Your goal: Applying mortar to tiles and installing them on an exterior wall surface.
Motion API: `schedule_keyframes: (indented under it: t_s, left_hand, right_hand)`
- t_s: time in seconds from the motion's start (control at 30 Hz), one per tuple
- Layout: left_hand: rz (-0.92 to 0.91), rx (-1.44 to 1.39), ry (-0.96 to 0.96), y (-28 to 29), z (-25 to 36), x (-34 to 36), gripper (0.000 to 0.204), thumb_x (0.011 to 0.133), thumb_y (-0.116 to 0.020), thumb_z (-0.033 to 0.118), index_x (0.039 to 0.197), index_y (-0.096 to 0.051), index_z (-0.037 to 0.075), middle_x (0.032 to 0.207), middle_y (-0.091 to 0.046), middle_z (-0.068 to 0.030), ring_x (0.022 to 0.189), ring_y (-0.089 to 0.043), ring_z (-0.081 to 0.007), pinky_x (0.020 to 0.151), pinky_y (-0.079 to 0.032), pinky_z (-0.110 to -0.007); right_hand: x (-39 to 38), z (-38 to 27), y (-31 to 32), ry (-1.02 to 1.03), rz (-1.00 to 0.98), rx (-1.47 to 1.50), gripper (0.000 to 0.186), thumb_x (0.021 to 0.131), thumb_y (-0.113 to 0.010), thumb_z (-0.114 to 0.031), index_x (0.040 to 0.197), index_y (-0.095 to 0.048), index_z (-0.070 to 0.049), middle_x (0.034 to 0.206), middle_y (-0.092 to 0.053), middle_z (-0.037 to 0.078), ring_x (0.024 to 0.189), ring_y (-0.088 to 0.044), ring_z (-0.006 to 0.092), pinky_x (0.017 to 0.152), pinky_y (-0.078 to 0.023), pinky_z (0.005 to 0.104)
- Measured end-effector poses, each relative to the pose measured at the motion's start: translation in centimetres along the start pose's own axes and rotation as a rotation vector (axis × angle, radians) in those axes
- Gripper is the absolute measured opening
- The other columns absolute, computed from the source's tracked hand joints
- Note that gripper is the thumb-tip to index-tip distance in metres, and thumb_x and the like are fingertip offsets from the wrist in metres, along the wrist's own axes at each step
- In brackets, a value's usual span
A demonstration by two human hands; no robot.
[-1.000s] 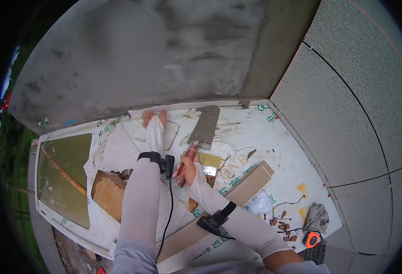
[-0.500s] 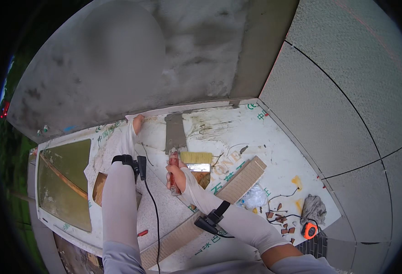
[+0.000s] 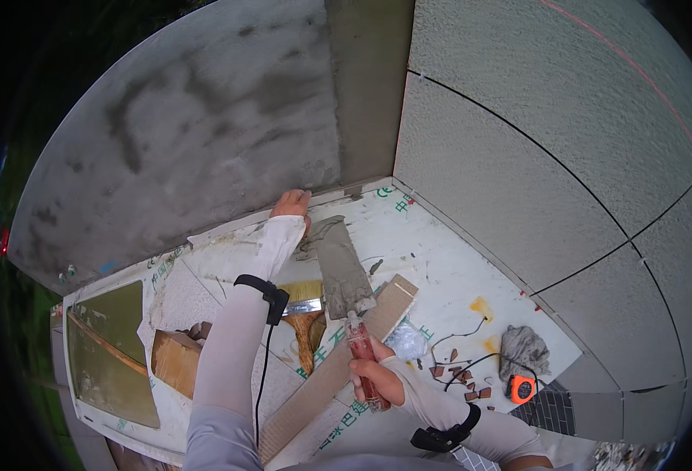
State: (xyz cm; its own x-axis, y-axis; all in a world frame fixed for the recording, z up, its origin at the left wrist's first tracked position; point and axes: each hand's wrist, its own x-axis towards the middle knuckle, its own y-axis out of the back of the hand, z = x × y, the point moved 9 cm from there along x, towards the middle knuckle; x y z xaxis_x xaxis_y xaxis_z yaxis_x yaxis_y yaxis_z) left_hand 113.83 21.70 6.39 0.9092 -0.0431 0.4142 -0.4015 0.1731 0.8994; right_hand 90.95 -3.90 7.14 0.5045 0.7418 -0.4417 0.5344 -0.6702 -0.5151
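Observation:
My right hand (image 3: pixel 377 381) is closed round the worn red handle of a trowel (image 3: pixel 362 353). Grey wet mortar (image 3: pixel 342 267) covers its long flat blade, which points away toward the wall. My left hand (image 3: pixel 291 206) is at the foot of the grey wall, its fingers bent over a thin light strip (image 3: pixel 228 229) that runs along the base. The fingertips are partly hidden there. Between my forearms lies a wide brush (image 3: pixel 304 302) with yellow bristles and a wooden handle.
A long ribbed tile piece (image 3: pixel 314 400) lies diagonally on the white board (image 3: pixel 448 267). Rightward are a clear plastic bag (image 3: pixel 407 341), brown chips (image 3: pixel 460 374), a grey rag (image 3: pixel 525 351) and an orange tape measure (image 3: pixel 521 388). A greenish water tub (image 3: pixel 114 353) and wood block (image 3: pixel 175 363) stand left.
My left hand has moved right along the strip. The trowel has come back nearer to me, and its mortar-covered blade now shows. The whole view has shifted, uncovering the brush more fully.

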Motion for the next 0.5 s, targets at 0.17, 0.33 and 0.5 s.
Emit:
schedule_keyframes:
  t_s: [0.17, 0.33, 0.5]
  left_hand:
    - [-0.07, 0.199, -0.072, -3.8, 3.0, 1.8, 0.055, 0.065, -0.069, 0.01, 0.117, -0.056, -0.002, 0.11, -0.055, -0.0144, 0.106, -0.052, -0.0303, 0.09, -0.046, -0.04]
    - [-0.005, 0.244, -0.045, -4.2, 3.4, 1.4, 0.056, 0.064, -0.07, 0.012, 0.116, -0.056, -0.002, 0.106, -0.054, -0.0133, 0.104, -0.051, -0.0291, 0.087, -0.044, -0.039]
    - [-0.033, 0.293, 0.034, -5.2, 3.3, 1.8, 0.063, 0.061, -0.072, 0.017, 0.118, -0.055, -0.002, 0.107, -0.053, -0.0125, 0.104, -0.05, -0.0282, 0.088, -0.042, -0.04]
  right_hand:
    - [-2.8, -0.8, 2.3, -0.013, 0.051, -0.074, 0.038, 0.091, -0.05, -0.015, 0.126, -0.038, -0.009, 0.076, -0.053, 0.005, 0.058, -0.055, 0.0145, 0.053, -0.046, 0.0274]
    - [-2.9, -0.4, 3.2, -0.013, 0.064, -0.053, 0.044, 0.09, -0.05, -0.014, 0.131, -0.035, -0.007, 0.077, -0.053, 0.006, 0.059, -0.055, 0.0157, 0.056, -0.046, 0.0282]
    - [-2.4, -0.1, 3.2, -0.016, 0.066, -0.027, 0.049, 0.09, -0.05, -0.014, 0.135, -0.032, -0.007, 0.078, -0.053, 0.006, 0.06, -0.055, 0.0158, 0.056, -0.046, 0.0283]
